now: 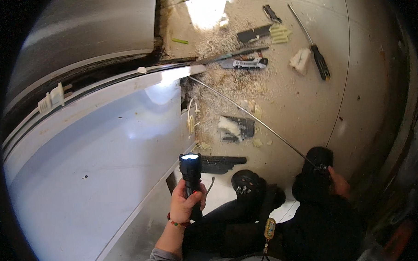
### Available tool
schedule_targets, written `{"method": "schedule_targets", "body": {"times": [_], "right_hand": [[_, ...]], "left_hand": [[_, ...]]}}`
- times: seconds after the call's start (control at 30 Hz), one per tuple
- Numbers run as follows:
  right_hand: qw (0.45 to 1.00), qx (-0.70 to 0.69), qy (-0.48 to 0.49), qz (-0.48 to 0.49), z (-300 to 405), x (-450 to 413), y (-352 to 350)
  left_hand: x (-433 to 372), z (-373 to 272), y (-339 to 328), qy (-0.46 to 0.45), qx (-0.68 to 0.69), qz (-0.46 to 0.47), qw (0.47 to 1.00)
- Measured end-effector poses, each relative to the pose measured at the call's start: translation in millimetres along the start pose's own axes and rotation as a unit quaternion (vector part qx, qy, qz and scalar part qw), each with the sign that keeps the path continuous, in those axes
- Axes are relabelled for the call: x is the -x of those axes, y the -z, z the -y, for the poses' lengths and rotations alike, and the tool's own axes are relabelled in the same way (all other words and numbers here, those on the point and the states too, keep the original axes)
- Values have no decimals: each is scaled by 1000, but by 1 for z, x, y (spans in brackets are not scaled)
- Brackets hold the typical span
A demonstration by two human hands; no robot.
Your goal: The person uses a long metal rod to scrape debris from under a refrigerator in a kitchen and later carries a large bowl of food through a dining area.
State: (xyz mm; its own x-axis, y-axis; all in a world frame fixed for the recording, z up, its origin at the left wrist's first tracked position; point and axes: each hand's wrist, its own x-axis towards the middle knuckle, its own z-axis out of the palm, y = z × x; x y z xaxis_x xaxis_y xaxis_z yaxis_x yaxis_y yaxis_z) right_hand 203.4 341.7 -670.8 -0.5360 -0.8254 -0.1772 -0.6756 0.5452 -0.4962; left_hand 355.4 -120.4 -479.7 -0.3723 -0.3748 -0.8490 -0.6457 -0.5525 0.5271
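My left hand (185, 200) grips a lit black flashlight (190, 172), its lens facing away from me and a red light glowing on its body. Around the near end of a long thin metal rod (253, 117) my right hand (339, 184) is closed, partly hidden in shadow beside my dark shoe. The rod slants across the floor. Its far tip lies at a ragged, dark opening (185, 93) at the corner of a white appliance-like panel (102, 141). Bright light falls on the panel's upper edge near that tip.
Crumbly debris (224, 85) covers the tiles by the opening. A utility knife (246, 63), a screwdriver (318, 59), dark plastic pieces (222, 162) and a foam chunk (299, 61) lie about. A white power plug (52, 98) rests along the panel's top edge.
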Motion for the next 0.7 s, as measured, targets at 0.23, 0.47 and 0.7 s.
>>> {"method": "schedule_targets", "body": {"times": [0.23,0.47,0.7], "right_hand": [[914,-320,-172,182,-21,40,-20],[976,162,-126,80,-8,-29,36],[871,-158,-394,246,-102,110,14]], "left_hand": [[-2,-2,-4,6,-5,8,1000],[4,-5,-4,-21,0,-7,1000],[5,-3,-13,-3,5,2,1000]]}}
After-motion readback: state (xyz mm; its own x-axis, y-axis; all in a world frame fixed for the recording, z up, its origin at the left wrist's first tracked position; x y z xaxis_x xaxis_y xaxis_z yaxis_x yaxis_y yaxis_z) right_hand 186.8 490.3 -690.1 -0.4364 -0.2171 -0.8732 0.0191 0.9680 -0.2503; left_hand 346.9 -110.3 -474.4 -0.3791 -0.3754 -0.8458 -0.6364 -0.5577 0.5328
